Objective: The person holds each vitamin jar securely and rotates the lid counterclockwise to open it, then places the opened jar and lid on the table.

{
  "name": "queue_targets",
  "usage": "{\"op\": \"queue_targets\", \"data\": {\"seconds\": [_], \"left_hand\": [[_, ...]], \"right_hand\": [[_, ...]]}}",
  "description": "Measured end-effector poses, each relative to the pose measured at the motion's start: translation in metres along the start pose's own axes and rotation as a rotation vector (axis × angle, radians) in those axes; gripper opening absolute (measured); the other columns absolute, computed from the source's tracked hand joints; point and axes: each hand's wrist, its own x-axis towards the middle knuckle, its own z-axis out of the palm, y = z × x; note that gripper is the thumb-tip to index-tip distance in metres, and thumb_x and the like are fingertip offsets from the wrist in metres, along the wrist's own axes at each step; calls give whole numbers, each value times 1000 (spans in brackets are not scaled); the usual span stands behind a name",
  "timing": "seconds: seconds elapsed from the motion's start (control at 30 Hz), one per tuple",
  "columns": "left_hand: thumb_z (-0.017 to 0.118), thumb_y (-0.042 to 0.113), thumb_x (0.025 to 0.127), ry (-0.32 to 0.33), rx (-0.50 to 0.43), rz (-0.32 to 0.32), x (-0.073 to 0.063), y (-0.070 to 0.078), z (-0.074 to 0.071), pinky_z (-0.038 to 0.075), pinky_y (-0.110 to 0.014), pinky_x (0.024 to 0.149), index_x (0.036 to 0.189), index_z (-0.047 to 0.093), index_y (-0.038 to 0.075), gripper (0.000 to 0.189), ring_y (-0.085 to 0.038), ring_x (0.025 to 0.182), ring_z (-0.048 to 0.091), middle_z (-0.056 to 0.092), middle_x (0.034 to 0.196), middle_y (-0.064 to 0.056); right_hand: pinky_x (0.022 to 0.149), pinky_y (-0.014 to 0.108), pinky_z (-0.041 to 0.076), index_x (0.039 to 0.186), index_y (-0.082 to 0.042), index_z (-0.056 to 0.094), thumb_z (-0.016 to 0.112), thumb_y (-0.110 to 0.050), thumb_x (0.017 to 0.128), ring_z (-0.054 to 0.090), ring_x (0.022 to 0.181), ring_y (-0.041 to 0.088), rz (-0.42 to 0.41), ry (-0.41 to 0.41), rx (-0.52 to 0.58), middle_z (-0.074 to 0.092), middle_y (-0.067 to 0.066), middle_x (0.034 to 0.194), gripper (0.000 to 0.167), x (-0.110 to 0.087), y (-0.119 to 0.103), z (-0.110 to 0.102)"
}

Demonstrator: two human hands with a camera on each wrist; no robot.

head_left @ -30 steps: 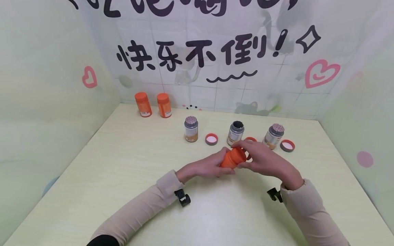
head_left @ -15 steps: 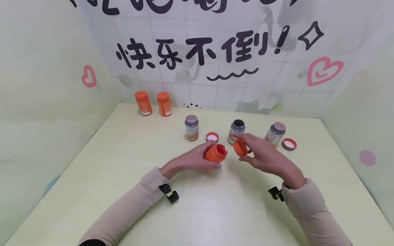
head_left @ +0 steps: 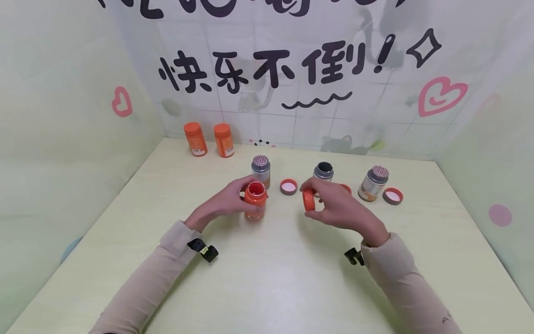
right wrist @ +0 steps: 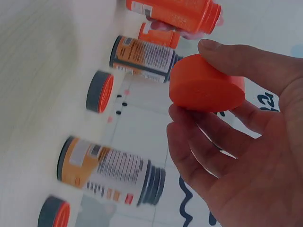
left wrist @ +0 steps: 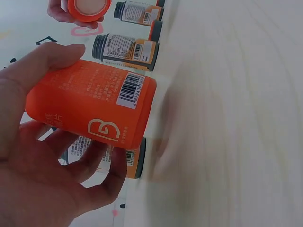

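My left hand (head_left: pixel 225 200) grips an orange pill bottle (head_left: pixel 255 200), thumb on one side and fingers round the other. The bottle is upright with its mouth uncovered, close over the table. Its barcode label (left wrist: pixel 130 90) shows in the left wrist view. To the right, my right hand (head_left: pixel 341 205) pinches an orange bottle cap (head_left: pixel 308 200) between thumb and fingers, held on edge above the table. The cap's pale inner face (left wrist: pixel 90 5) is visible in the left wrist view, its smooth orange top (right wrist: pixel 208 92) in the right wrist view.
Behind the hands stand three grey-necked bottles: one (head_left: pixel 261 168) behind the orange bottle, one open (head_left: pixel 323 171), one (head_left: pixel 374 184) at right. Upturned caps (head_left: pixel 289 187) lie beside them, one partly hidden by my right hand. Two capped orange bottles (head_left: pixel 195 139) stand back left.
The cap has come off the orange bottle. My left hand has carried the bottle leftward and turned it upright; my right hand has moved slightly left with the cap.
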Motion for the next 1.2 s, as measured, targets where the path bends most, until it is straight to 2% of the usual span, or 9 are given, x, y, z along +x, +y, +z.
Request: {"op": "queue_targets", "data": {"seconds": [0.2, 0.4, 0.6, 0.73, 0.83, 0.97, 1.07, 1.13, 1.2], "left_hand": [[84, 12, 81, -60, 11, -11, 0, -3, -8, 50, -50, 107, 140, 53, 9, 67, -31, 133, 50, 60, 138, -8], [84, 13, 81, -102, 24, -18, 0, -4, -11, 51, -48, 106, 134, 58, 15, 59, -30, 130, 52, 61, 137, -7], [84, 15, 81, -138, 46, -26, 0, -5, -13, 51, -48, 107, 137, 57, 15, 62, -29, 130, 52, 60, 138, -7], [86, 17, 80, -182, 61, -54, -2, -5, -17, 49, -48, 110, 143, 52, 18, 71, -28, 132, 51, 58, 141, -5], [83, 14, 82, -242, 78, -86, -6, -4, -25, 48, -48, 113, 149, 45, 17, 77, -30, 136, 49, 53, 146, -7], [70, 6, 85, -307, 152, -119, -16, -3, -46, 44, -51, 117, 149, 40, 9, 70, -37, 142, 47, 45, 154, -14], [62, 5, 89, -272, 202, -147, -25, -6, -63, 43, -55, 117, 145, 42, 6, 60, -41, 145, 44, 43, 155, -17], [59, 7, 94, -192, 212, -166, -29, -10, -73, 44, -56, 115, 142, 44, 3, 51, -41, 143, 47, 46, 152, -18], [57, 10, 99, -82, 192, -180, -31, -14, -80, 48, -54, 111, 141, 45, 1, 45, -40, 139, 52, 48, 149, -20]], "right_hand": [[91, 40, 58, 135, -7, 57, 81, -14, 85, 60, 107, 24, 37, -34, 12, 64, 7, 123, 56, 24, -5, 18], [92, 41, 58, 135, -8, 63, 82, -17, 85, 60, 111, 27, 85, -62, 0, 66, 9, 127, 55, 34, -3, 37], [85, 34, 56, 126, -10, 67, 81, -18, 85, 62, 96, 20, 88, -82, 44, 73, 5, 115, 44, 37, 0, 49], [81, 31, 54, 121, -10, 68, 81, -19, 86, 62, 90, 17, 76, -117, 26, 73, 3, 109, 38, 37, 2, 55], [82, 31, 54, 120, -9, 69, 81, -20, 86, 62, 92, 17, 87, -134, -9, 71, 4, 113, 37, 38, 3, 58], [84, 33, 55, 120, -7, 70, 80, -20, 87, 62, 96, 19, 97, -143, -38, 69, 8, 118, 37, 39, 4, 59], [87, 35, 55, 122, -6, 70, 79, -20, 88, 61, 96, 19, 104, -149, -36, 70, 8, 117, 37, 39, 5, 61], [89, 36, 55, 122, -6, 70, 78, -20, 89, 61, 97, 19, 107, -157, -33, 71, 7, 116, 37, 39, 6, 62], [91, 37, 56, 124, -6, 69, 78, -21, 90, 62, 99, 19, 105, -165, -32, 71, 7, 118, 38, 40, 6, 63]]}}
